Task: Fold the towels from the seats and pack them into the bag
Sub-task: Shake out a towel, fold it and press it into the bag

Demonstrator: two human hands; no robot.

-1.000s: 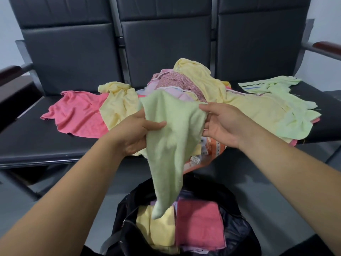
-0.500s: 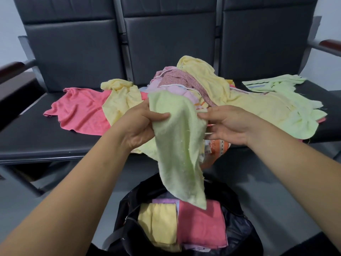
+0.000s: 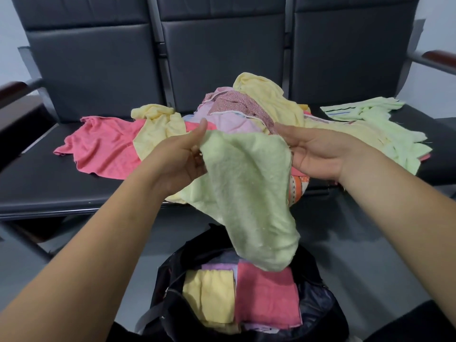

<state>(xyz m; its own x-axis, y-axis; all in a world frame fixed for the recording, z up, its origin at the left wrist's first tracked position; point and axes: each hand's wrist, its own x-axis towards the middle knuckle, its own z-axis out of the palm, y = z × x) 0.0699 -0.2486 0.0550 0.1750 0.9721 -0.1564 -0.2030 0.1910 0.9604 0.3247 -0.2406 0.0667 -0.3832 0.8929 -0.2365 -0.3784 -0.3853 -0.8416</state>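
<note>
Three black padded seats (image 3: 222,58) in a row, joined. Brown-topped armrest (image 3: 441,55) at each end. Pale wall (image 3: 9,33) behind. Smooth grey floor (image 3: 357,243) below.

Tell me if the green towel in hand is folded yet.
Unfolded: the green towel hangs loose and crumpled from the left hand, right hand at its edge, above the bag.

Soft, even light fills my feed. Beyond the left hand (image 3: 177,164) and right hand (image 3: 318,151), the seat backs (image 3: 222,53) carry a dull sheen and bow with wide-angle distortion. Below the hands, the bag (image 3: 172,275) lies in dimmer light; the frame's edges look smeared.
</note>
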